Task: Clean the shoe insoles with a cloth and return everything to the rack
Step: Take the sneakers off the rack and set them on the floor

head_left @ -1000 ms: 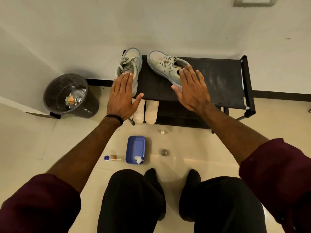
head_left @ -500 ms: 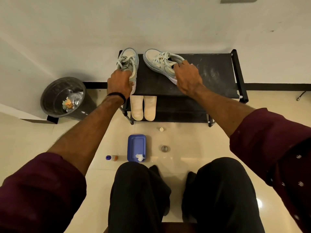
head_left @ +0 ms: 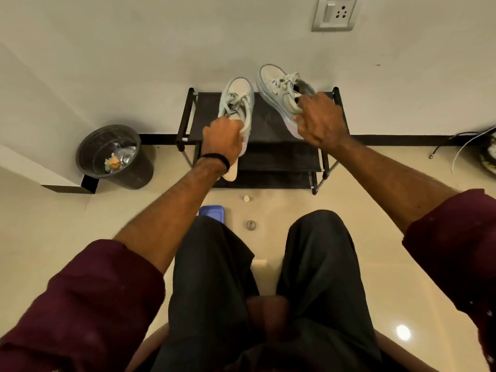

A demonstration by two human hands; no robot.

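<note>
Insoles: only one pale insole point(head_left: 231, 171) shows in the head view, leaning at the rack's lower shelf just under the left wrist; a second cannot be made out, the forearm covers that spot. No cloth visible anywhere. Left hand point(head_left: 222, 139) is clenched round the heel end of the left sneaker point(head_left: 237, 103), which sits over the front of the rack point(head_left: 271, 122) top shelf, toe pointing at the wall. Right hand point(head_left: 320, 122) grips the collar of the right sneaker point(head_left: 279, 88), held tilted, apparently lifted off the shelf on the right side. On the floor between rack and knees: a blue tray point(head_left: 213, 212) half hidden by the leg, a small white cap point(head_left: 245, 198), a round metal thing point(head_left: 250, 225) that may be a floor drain. Dark bin point(head_left: 112, 157) with scraps left of the rack, wall socket point(head_left: 335, 13) above, cables at far right edge. Judgement on progress: cannot tell from this view whether the insole is wiped; it is out of the shoes, so either cleaning is about to start or the shoes are going back. Left to do at least: insoles back in or on the rack with the shoes, tray and small bits cleared off the floor.
</note>
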